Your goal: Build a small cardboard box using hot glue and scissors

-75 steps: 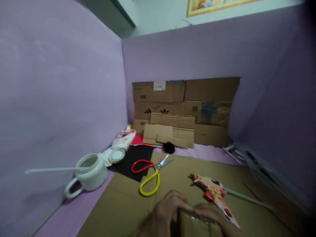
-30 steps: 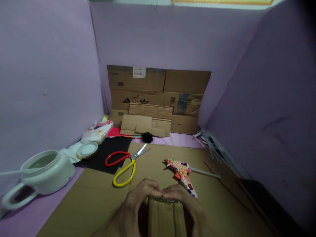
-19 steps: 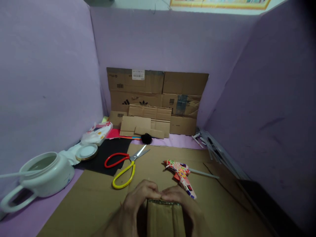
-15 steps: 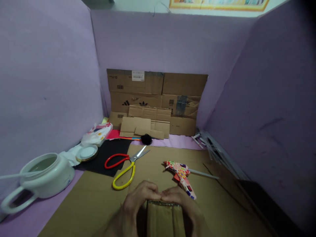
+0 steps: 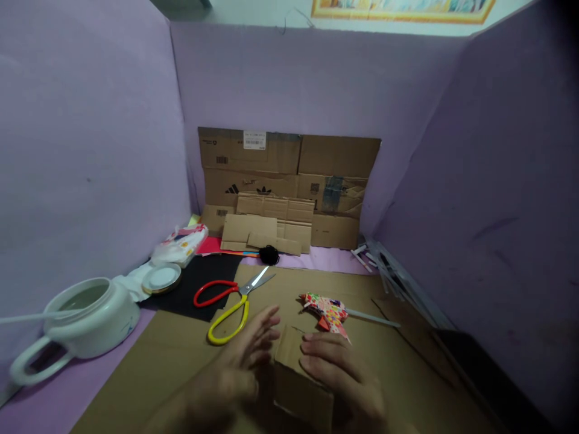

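Note:
A small folded cardboard piece [image 5: 298, 389], boxlike in shape, stands at the bottom middle, and its lower part is cut off by the frame. My right hand [image 5: 344, 374] is wrapped over its right side, with the fingers lying across the top. To the left, my left hand [image 5: 244, 361] is open and apart from the cardboard, its fingers stretched out and somewhat blurred. Beyond my left hand lie scissors [image 5: 242, 296] with one red and one yellow handle, blades spread. A flower-patterned glue gun [image 5: 326, 310] with a glue stick in its back lies beyond my right hand, its handle partly covered.
Brown cardboard [image 5: 149, 374] covers the work surface. A white pot [image 5: 94, 322] with a handle stands at left, near a round lid [image 5: 161, 278] and black paper [image 5: 203, 283]. Black yarn [image 5: 269, 255] lies before cardboard sheets [image 5: 337, 157]. Glue sticks [image 5: 395, 274] lie along the right wall.
My left hand has let go of the cardboard and opened to its left. The cardboard has turned and tilted, showing its top, and my right hand has shifted along its right side.

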